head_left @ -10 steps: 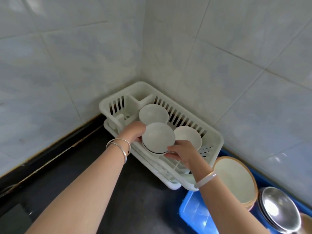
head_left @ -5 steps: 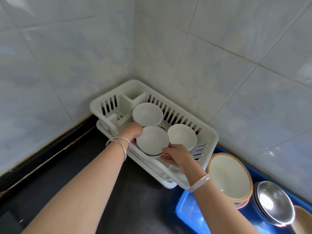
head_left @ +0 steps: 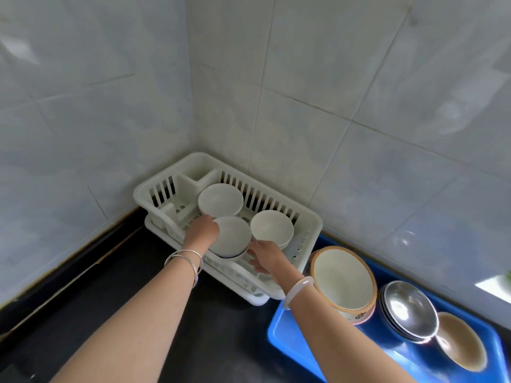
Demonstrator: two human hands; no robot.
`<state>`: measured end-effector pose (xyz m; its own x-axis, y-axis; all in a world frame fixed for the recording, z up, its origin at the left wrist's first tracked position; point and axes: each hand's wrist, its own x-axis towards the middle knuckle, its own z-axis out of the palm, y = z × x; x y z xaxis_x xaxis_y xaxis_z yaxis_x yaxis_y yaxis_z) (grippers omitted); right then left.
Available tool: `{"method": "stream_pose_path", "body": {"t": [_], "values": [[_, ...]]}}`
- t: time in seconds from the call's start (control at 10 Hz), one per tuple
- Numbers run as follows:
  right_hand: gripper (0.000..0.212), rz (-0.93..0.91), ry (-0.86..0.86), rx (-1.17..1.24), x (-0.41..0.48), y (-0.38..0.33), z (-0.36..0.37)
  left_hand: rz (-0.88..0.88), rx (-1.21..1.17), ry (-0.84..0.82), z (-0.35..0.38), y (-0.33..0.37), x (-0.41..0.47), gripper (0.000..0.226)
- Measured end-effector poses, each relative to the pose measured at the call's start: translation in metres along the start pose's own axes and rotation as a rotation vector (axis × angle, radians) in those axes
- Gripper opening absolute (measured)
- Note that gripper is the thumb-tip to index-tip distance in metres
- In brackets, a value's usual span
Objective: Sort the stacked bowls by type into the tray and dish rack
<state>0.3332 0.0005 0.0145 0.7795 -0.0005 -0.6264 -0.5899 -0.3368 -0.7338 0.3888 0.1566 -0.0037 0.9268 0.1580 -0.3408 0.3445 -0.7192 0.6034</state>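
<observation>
Nearest you, your two bare forearms reach forward over the dark bench (head_left: 116,313), silver bangles (head_left: 184,262) on the left wrist and a pale bangle (head_left: 298,291) on the right. At your lower right sits the blue tray (head_left: 287,341), holding a large orange-rimmed bowl (head_left: 343,283), a stack of steel bowls (head_left: 406,309) beside it, and a brown-rimmed bowl (head_left: 460,341) at the tray's far right. Further on, both your hands meet at the near white bowl (head_left: 232,236), which sits in the front part of the white dish rack (head_left: 312,225): your left hand (head_left: 201,233) cups its left side with fingers curled against the rim, and your right hand (head_left: 265,257) has its fingers loosely spread at the bowl's lower right edge, touching or just beside it; I cannot tell which. Just right of that bowl stands a second white bowl (head_left: 272,228), and behind both a third white bowl (head_left: 220,199), all upright inside the rack. The rack is tucked into the corner of the pale tiled walls (head_left: 304,78).
</observation>
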Motion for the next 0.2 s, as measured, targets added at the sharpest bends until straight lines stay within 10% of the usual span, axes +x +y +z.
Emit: {"method": "stream_pose_path", "body": {"t": [0.2], "values": [[0.026,-0.356,0.072,0.228,-0.06,-0.011,-0.049,-0.013,-0.087,0.053,-0.004,0.0,-0.039,0.045]]}}
